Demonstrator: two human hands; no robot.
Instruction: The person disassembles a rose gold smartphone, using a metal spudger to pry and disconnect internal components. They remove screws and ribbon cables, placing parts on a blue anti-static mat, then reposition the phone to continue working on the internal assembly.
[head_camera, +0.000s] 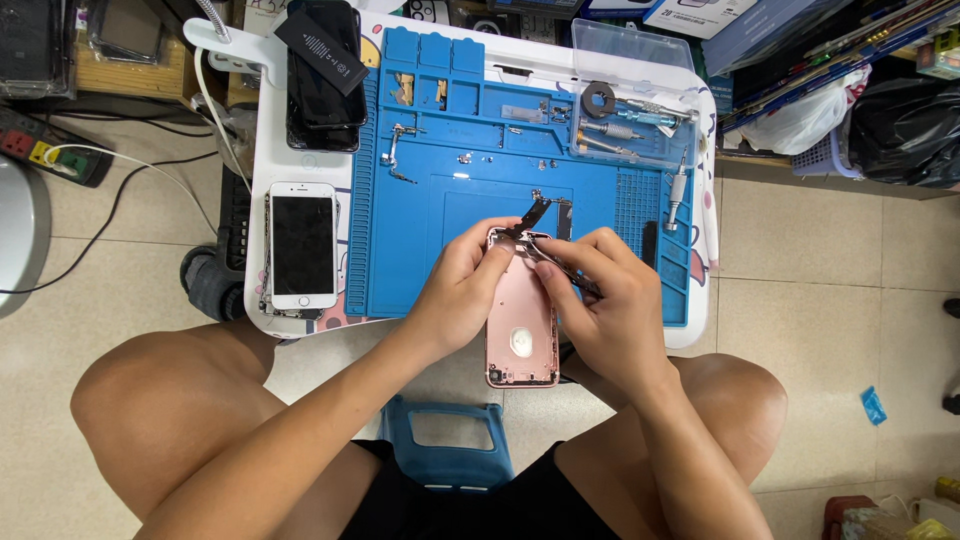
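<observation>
Rose-gold phone housing (521, 335) pinched steady at its top edge by the left hand (462, 290) while the right hand (600, 300) grips tweezers (560, 268), working over the blue repair mat (470, 200).

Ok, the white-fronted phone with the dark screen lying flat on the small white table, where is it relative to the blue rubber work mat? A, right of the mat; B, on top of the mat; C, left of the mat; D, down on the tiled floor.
C: the white-fronted phone lies on the white table just off the left edge of the blue rubber work mat, away from both hands.
</observation>
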